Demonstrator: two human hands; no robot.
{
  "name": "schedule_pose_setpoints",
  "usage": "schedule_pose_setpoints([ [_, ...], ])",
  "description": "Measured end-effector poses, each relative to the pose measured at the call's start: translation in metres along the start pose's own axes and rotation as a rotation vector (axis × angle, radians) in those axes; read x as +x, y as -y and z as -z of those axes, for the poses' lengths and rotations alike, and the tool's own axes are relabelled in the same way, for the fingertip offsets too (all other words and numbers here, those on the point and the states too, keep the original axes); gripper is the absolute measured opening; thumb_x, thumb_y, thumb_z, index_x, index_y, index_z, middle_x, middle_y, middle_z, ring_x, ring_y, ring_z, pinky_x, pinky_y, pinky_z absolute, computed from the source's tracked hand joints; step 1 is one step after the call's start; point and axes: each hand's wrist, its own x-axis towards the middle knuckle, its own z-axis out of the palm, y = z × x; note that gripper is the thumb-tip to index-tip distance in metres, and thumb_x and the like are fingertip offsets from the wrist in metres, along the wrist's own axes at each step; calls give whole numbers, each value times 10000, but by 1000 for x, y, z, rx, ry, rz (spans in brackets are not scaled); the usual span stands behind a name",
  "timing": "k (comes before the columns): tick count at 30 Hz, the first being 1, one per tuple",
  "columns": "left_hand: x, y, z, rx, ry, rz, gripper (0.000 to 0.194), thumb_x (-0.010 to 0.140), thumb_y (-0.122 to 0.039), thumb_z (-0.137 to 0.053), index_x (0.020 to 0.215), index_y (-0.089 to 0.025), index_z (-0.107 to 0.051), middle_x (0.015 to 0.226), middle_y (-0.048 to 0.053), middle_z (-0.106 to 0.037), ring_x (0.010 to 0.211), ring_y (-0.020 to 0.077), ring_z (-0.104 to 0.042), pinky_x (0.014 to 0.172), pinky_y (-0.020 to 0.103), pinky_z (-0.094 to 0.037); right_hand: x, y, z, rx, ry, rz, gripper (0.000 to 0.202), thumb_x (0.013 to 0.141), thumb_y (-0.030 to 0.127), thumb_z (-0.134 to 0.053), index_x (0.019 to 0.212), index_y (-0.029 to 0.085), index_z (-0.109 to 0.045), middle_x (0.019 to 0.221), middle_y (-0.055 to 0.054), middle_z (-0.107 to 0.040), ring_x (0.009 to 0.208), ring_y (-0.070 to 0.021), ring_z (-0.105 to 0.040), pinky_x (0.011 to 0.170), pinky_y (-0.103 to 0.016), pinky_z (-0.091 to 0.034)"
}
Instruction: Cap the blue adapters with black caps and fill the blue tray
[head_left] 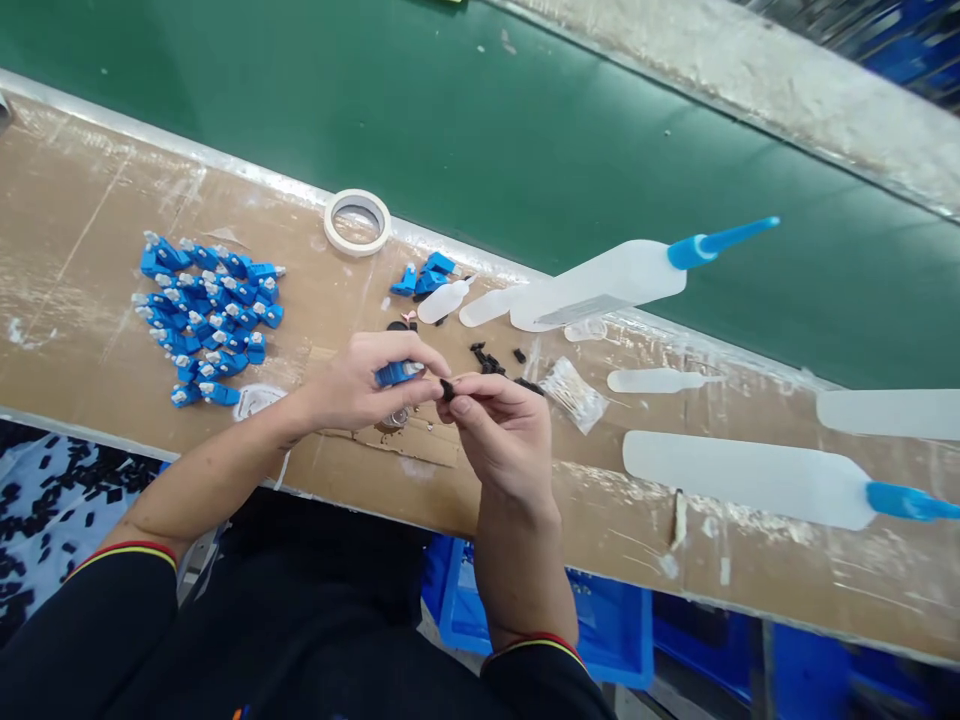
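Observation:
My left hand (358, 385) is curled round a small blue plastic part (399, 373), and its thumb and index finger reach to a small black piece (447, 390). My right hand (504, 425) pinches that black piece between thumb and fingers, so the two hands meet at it. Below the left hand sits a small clear cup (394, 420) on a cardboard strip (420, 445), partly hidden by the fingers. Small black pieces (489, 360) lie loose just beyond my right hand. A few more blue parts (433, 272) lie farther back.
Many blue parts with whitish tips (214, 310) are grouped at left. A tape roll (357, 222) lies by the green belt (450, 120). Squeeze bottles (600, 285), a large blue-tipped bottle (750, 480) and a bag of cotton swabs (574, 394) lie at right. Blue bins (615, 620) stand below.

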Motion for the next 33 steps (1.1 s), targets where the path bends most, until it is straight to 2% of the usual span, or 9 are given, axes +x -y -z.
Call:
schedule_pose_setpoints([
  [3, 3, 4, 2, -286, -102, 171, 252, 842, -281, -692, 1059, -217, -581, 834, -4, -600, 668, 108, -565, 604, 245, -466, -14, -5, 8, -425, -55, 231, 68, 912, 232, -731, 960, 253, -776, 907, -35, -797, 773, -173, -737, 679, -317, -617],
  [7, 9, 11, 9, -638, -207, 342, 310, 721, -170, -628, 957, -236, -438, 858, -29, -547, 578, 69, -545, 461, 202, -374, -35, -22, 14, -809, 71, 454, 207, 935, 131, -677, 1068, 272, -749, 967, -48, -800, 845, -196, -750, 731, -351, -627],
  [13, 12, 7, 10, -742, -267, 464, 181, 812, -90, -582, 943, -190, -508, 800, -35, -534, 613, 65, -587, 490, 179, -436, -44, -36, 14, -1005, 214, 625, 364, 942, 33, -613, 1222, 255, -682, 1051, -73, -792, 913, -204, -735, 778, -357, -599],
  [18, 12, 10, 9, -760, -303, 499, 96, 969, -138, -563, 1026, -192, -508, 779, -24, -612, 655, 78, -627, 548, 175, -486, -42, -37, 15, -1068, 297, 641, 372, 940, 19, -597, 1249, 212, -671, 1089, -110, -784, 932, -221, -726, 778, -358, -587],
  [21, 13, 13, 9, -765, -322, 503, 66, 1014, -217, -567, 1027, -203, -504, 767, -28, -630, 619, 69, -622, 523, 159, -463, -43, -35, 13, -1031, 290, 624, 373, 933, 20, -603, 1228, 231, -693, 1073, -100, -787, 915, -220, -730, 776, -363, -593],
  [25, 14, 11, 11, -844, -336, 531, 114, 1044, -300, -532, 1018, -189, -532, 797, -7, -643, 597, 70, -626, 501, 163, -466, -36, -25, 14, -775, 47, 516, 314, 897, 58, -684, 1106, 281, -756, 956, -49, -788, 834, -196, -732, 722, -345, -603],
  [29, 12, 8, 11, -911, -208, 590, 114, 985, -230, -619, 1070, -168, -577, 898, 39, -685, 642, 90, -666, 561, 197, -536, -12, -13, 18, -452, -241, 306, 103, 872, 211, -764, 942, 281, -794, 824, -11, -766, 701, -168, -704, 598, -308, -569],
  [31, 10, 10, 9, -893, -127, 564, 148, 967, -241, -653, 1082, -161, -606, 914, 50, -692, 660, 97, -670, 572, 204, -545, 3, -9, 19, -300, -310, 238, 70, 844, 308, -805, 898, 265, -796, 759, -4, -739, 623, -146, -659, 540, -287, -529],
  [33, 7, 14, 6, -852, -56, 518, 199, 970, -333, -663, 1042, -149, -637, 880, 53, -690, 655, 99, -657, 573, 209, -542, 15, -6, 17, -188, -325, 199, 154, 808, 386, -838, 875, 255, -792, 725, 1, -720, 578, -131, -623, 512, -277, -501],
])
